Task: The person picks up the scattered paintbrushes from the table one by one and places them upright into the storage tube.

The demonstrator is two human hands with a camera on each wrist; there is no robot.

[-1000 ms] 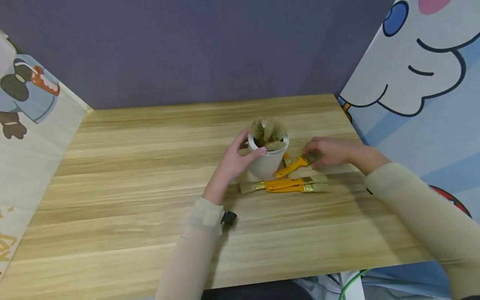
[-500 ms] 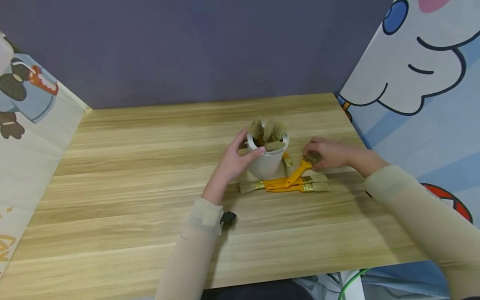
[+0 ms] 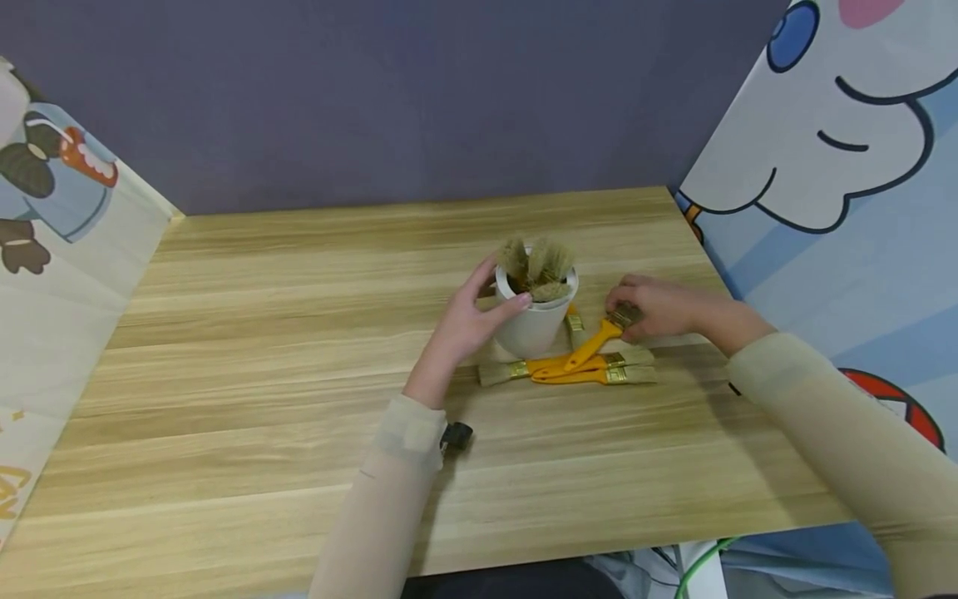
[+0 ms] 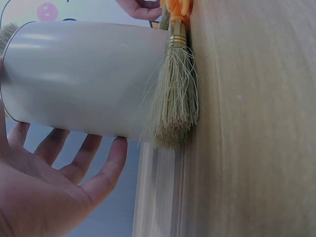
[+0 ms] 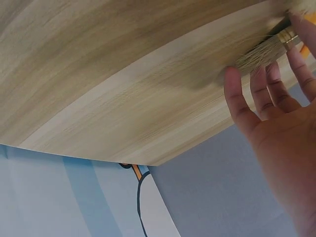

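My left hand point(image 3: 462, 323) grips a white cup point(image 3: 526, 333) standing upright on the table, thumb at the front of its rim and fingers round its far left side. Several paintbrushes point(image 3: 540, 259) stand in the cup, bristles up. To the right of the cup, my right hand point(image 3: 660, 304) pinches another paintbrush point(image 3: 595, 346) near its bristles. Its yellow handle slants down left over brushes lying on the table. In the right wrist view, fingers surround the bristles point(image 5: 261, 53). One lying brush point(image 4: 175, 98) shows its bristles right beside the cup's base in the left wrist view.
In front of the cup, several yellow-handled paintbrushes point(image 3: 591, 377) lie in a row on the wooden table point(image 3: 299, 374). Another brush point(image 3: 575, 326) lies close to the cup's right side. A dark partition point(image 3: 419, 108) rises behind the table.
The handle of the paintbrush in my right hand has swung away from the cup, toward the front, over the lying brushes. My left hand and the cup stay put.
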